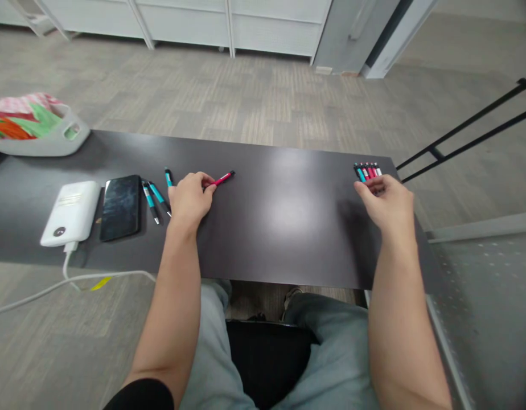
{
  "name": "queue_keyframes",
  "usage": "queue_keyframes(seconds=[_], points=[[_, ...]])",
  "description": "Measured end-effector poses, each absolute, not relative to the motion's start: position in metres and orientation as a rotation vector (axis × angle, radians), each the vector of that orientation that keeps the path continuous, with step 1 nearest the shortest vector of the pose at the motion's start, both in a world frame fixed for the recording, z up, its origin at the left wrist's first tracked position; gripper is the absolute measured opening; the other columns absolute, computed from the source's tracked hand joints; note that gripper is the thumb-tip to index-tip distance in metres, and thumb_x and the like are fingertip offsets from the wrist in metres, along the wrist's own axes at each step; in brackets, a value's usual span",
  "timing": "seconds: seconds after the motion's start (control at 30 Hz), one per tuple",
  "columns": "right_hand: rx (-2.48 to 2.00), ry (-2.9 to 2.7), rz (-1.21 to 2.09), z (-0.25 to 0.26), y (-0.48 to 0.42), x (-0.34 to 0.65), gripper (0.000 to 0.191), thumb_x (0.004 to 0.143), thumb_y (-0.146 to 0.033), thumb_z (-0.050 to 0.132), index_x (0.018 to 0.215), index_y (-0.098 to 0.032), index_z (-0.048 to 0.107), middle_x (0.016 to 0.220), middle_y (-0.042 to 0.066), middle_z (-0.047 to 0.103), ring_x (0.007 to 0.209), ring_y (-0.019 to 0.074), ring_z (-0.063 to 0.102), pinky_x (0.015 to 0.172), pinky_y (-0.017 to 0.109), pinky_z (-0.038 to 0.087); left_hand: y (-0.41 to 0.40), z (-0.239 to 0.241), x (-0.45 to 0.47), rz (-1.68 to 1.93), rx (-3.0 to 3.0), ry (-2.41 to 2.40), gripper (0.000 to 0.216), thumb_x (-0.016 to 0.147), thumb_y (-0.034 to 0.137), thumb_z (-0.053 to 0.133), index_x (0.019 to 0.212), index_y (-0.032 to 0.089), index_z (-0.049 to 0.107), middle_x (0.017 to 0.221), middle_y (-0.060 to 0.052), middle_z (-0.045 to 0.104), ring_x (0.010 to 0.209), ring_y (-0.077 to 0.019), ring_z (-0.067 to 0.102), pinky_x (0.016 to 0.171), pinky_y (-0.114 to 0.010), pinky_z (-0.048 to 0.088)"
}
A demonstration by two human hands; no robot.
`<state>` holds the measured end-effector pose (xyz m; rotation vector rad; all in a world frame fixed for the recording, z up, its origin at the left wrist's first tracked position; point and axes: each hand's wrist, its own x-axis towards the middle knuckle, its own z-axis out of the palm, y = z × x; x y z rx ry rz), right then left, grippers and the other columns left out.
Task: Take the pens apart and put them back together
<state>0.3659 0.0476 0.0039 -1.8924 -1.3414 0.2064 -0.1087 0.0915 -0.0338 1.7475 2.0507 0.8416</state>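
1. Left hand: grip narrow, thumb and forefinger pinching the near-left end of a red pen. Pen lies low over the tabletop, free end pointing right and slightly away; contact with the surface hard to judge.
2. Left pose: palm down, fingers bent toward the right, forearm slanting up from lower left.
3. Right hand: thumb and fingers curled at the near ends of a pen row; cannot tell whether this grip closes on any pen.
4. Right pose: thumb side inward, back of hand outward, forearm rising from lower right and leaning slightly left.
5. Pen row: teal and red pens side by side, near the tabletop's far right corner.
6. Just left of the left hand: one teal pen, partly hidden; two more, close together, beside a dark phone.
7. Farther left: white device with cable; beyond, a white basket.
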Motion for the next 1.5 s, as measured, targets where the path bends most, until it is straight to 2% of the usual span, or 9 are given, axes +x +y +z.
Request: queue_keyframes(seconds=[0.2,0.47,0.67,0.87,0.97,1.1,1.2,1.33,1.5], points=[[-1.638,-1.478,0.54,0.011,0.059,0.319,0.03,0.09,-0.058,0.092,0.094,-0.032,0.078,0.09,0.009,0.08,0.078,0.0277,0.068,0.08,0.047,0.054,0.097,-0.024,-0.088,1.326,1.344,1.306,0.05,0.087,0.063,0.098,0.112,0.028,0.074,0.112,-0.011,0.092,0.102,-0.0298,0.085,0.094,-0.042,0.064],[-1.266,-1.526,0.993,0.006,0.056,0.236,0.061,0.097,-0.088,0.09,0.108,-0.029,0.079,0.094,0.003,0.082,0.083,0.022,0.071,0.08,0.038,0.058,0.09,-0.013,-0.053,1.407,1.235,1.055,0.109,0.083,0.066,0.112,0.168,0.038,0.05,0.109,-0.004,0.091,0.1,-0.0292,0.092,0.089,-0.04,0.069],[-1.129,-1.481,1.24,-0.011,0.055,0.199,0.066,0.087,-0.083,0.105,0.118,-0.031,0.078,0.1,0.002,0.084,0.087,0.0224,0.075,0.081,0.038,0.06,0.08,-0.014,-0.03,1.311,1.249,1.041,0.094,0.091,0.064,0.109,0.159,0.037,0.051,0.118,-0.006,0.09,0.092,-0.0271,0.091,0.091,-0.043,0.072],[-1.128,-1.312,1.125,-0.017,0.058,0.195,0.065,0.092,-0.089,0.097,0.101,-0.03,0.073,0.087,-0.001,0.078,0.071,0.0175,0.064,0.071,0.035,0.06,0.079,-0.008,-0.033,1.274,1.453,1.195,0.074,0.083,0.074,0.111,0.111,0.029,0.06,0.094,0.001,0.078,0.081,-0.0213,0.079,0.073,-0.033,0.057],[-1.112,-1.199,1.031,-0.017,0.06,0.196,0.064,0.09,-0.089,0.099,0.101,-0.03,0.074,0.095,0.001,0.08,0.08,0.0189,0.071,0.071,0.033,0.062,0.075,-0.004,-0.037,1.057,1.706,1.184,0.056,0.092,0.073,0.104,0.093,0.026,0.073,0.091,-0.003,0.078,0.086,-0.0234,0.075,0.08,-0.036,0.058],[-1.037,-1.145,1.076,-0.014,0.059,0.197,0.062,0.093,-0.089,0.096,0.106,-0.032,0.075,0.101,0.002,0.081,0.098,0.0235,0.081,0.084,0.036,0.069,0.071,-0.005,-0.029,0.987,1.742,1.003,0.053,0.098,0.075,0.1,0.116,0.025,0.09,0.117,-0.01,0.09,0.103,-0.0279,0.083,0.094,-0.04,0.064],[-0.995,-1.193,1.176,-0.009,0.053,0.194,0.063,0.095,-0.089,0.096,0.104,-0.03,0.076,0.092,0.001,0.076,0.091,0.0226,0.079,0.087,0.038,0.07,0.073,-0.006,-0.021,1.177,1.64,0.952,0.055,0.113,0.074,0.086,0.143,0.028,0.09,0.137,-0.013,0.089,0.117,-0.0275,0.085,0.103,-0.041,0.066],[-0.957,-1.202,1.373,0.0,0.042,0.184,0.066,0.097,-0.092,0.092,0.101,-0.028,0.073,0.084,-0.002,0.066,0.067,0.0153,0.061,0.062,0.032,0.056,0.073,0.001,-0.012,1.279,1.66,0.719,0.045,0.118,0.072,0.083,0.135,0.033,0.097,0.136,-0.011,0.088,0.129,-0.0272,0.084,0.115,-0.041,0.066],[-0.925,-1.152,1.507,0.012,0.035,0.179,0.064,0.097,-0.087,0.095,0.106,-0.027,0.074,0.092,0.0,0.068,0.063,0.0117,0.047,0.05,0.029,0.033,0.07,0.005,-0.001,1.33,1.481,0.74,0.051,0.111,0.079,0.089,0.105,0.029,0.095,0.114,-0.009,0.091,0.109,-0.0259,0.084,0.106,-0.041,0.069]])
